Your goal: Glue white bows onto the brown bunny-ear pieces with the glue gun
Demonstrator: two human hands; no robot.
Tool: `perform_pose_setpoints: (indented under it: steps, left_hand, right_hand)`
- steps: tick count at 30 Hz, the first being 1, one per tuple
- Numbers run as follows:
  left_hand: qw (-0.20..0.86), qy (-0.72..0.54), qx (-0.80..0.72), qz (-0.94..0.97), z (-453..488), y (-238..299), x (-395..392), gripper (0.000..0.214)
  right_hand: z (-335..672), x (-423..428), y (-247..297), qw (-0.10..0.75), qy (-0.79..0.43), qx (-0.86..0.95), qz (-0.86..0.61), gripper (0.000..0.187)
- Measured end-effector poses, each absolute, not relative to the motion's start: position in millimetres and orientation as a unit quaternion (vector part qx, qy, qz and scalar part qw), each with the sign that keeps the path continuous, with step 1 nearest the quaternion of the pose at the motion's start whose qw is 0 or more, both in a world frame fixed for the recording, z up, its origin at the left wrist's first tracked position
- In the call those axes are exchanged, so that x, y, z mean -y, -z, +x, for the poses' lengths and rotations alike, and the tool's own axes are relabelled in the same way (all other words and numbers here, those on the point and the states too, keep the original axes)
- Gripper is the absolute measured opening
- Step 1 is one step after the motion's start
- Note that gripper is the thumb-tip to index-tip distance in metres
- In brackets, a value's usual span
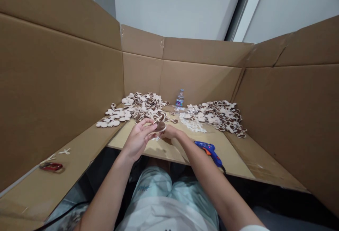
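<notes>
Head view: left hand has its fingers pinching a brown piece; right hand just beside, fingers' state I can't tell!

Blue-capped water btl upright nr cardboard back wall; pale rm wall behind.

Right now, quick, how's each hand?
Left hand: closed, holding a brown-and-white piece.
Right hand: partly hidden; can't tell whether it's holding anything.
</notes>
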State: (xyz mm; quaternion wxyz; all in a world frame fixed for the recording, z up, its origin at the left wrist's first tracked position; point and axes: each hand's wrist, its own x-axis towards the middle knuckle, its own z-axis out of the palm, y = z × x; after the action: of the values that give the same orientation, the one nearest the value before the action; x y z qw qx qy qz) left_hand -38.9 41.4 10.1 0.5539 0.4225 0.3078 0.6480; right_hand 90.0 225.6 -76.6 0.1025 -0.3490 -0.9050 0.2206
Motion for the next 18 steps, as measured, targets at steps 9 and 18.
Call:
perform_pose_setpoints:
  steps: [9, 18]
  left_hand:
    - [0.545, -0.651, -0.311, 0.427, -42.8, -6.4, -45.6, 0.027]
    - [0.514, -0.662, -0.294, 0.459, -40.4, -4.0, -43.7, 0.019]
  right_hand:
    - [101.9, -211.7, 67.9, 0.109, -0.328, 0.867, -0.360, 0.033]
    - [139.7, -148.8, 59.8, 0.377, -0.432, 0.757, -0.314, 0.023]
